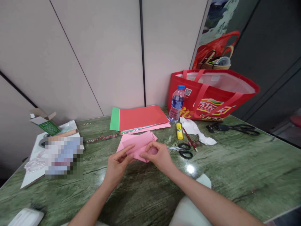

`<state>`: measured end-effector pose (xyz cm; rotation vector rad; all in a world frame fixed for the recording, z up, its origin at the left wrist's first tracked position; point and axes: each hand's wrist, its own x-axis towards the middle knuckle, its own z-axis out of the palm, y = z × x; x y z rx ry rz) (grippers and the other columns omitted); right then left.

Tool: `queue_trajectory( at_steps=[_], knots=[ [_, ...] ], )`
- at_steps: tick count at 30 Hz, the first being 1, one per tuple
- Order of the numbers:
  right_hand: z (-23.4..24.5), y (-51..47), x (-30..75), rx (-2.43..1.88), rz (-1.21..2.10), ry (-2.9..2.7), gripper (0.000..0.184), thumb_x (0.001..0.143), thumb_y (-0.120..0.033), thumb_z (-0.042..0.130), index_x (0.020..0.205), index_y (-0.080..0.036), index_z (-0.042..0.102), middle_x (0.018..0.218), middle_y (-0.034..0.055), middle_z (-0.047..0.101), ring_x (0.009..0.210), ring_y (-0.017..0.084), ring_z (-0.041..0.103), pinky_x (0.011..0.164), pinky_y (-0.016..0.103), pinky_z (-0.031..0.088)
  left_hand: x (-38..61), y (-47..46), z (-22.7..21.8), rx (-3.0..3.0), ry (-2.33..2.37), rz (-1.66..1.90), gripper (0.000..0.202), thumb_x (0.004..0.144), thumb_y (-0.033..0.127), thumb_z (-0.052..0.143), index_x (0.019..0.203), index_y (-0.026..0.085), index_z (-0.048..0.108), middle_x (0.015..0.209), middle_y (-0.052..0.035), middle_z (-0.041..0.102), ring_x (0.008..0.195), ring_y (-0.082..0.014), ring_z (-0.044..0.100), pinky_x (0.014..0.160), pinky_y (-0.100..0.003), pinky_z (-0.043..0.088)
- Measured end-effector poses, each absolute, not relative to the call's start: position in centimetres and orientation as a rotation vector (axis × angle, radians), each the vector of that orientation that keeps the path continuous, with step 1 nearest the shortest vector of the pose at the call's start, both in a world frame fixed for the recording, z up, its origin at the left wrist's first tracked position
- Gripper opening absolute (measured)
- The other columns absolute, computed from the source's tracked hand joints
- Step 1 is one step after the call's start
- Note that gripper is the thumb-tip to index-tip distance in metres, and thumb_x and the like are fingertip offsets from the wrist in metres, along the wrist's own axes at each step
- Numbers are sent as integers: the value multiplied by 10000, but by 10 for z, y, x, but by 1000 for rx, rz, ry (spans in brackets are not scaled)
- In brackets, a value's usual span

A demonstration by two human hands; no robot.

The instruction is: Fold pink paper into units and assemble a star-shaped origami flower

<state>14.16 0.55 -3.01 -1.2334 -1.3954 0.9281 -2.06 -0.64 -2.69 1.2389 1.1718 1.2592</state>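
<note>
Both hands hold a folded sheet of pink paper (141,141) above the green marbled table. My left hand (118,161) grips its left lower part between thumb and fingers. At the right lower edge my right hand (158,155) pinches the paper with thumb and forefinger. Creases and a folded flap show at the paper's upper right corner. Another pink piece shows behind its left side; whether the two are joined I cannot tell. Just right of my right hand lie scissors (184,150) with black handles, and a yellow glue stick (179,131) lies beyond them.
A stack of coloured paper (143,117) lies by the wall. A water bottle (176,103) stands before a red shopping bag (209,97). A white tissue (197,130), a dark red pencil (190,139) and black scissors (242,128) lie right. A green box (50,125) stands left.
</note>
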Motion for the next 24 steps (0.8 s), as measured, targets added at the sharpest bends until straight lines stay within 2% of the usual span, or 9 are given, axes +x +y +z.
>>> queue_trajectory(
  at_steps=[8,16,19,24],
  knots=[
    [-27,2,141,-1161,958,-1378,170,570,-242,708,577,-161,559,496,-48,534,469,87,444,470,187,355,-20,-6,-27,1230,1186,1251,355,604,271,713,947,184,692,830,-27,692,694,-150,617,663,-257,531],
    [-24,2,141,-1141,975,-1385,141,570,-239,703,577,-161,585,533,-31,586,485,101,508,486,199,394,-21,-7,-28,1213,1164,1234,354,614,264,708,959,190,685,819,-10,691,692,-145,617,689,-275,530],
    [-24,2,142,-1147,964,-1389,130,582,-233,697,581,-165,587,533,-32,586,487,104,509,490,203,399,-21,-8,-27,1286,1169,1202,391,630,259,699,1011,181,661,734,9,673,628,-115,591,642,-231,511],
    [-25,2,142,-1118,977,-1380,140,585,-249,699,596,-167,586,577,-18,610,516,114,530,505,212,417,-22,-8,-24,1383,1192,1155,423,632,266,696,1041,173,648,734,-4,675,605,-106,567,593,-196,475]
  ],
)
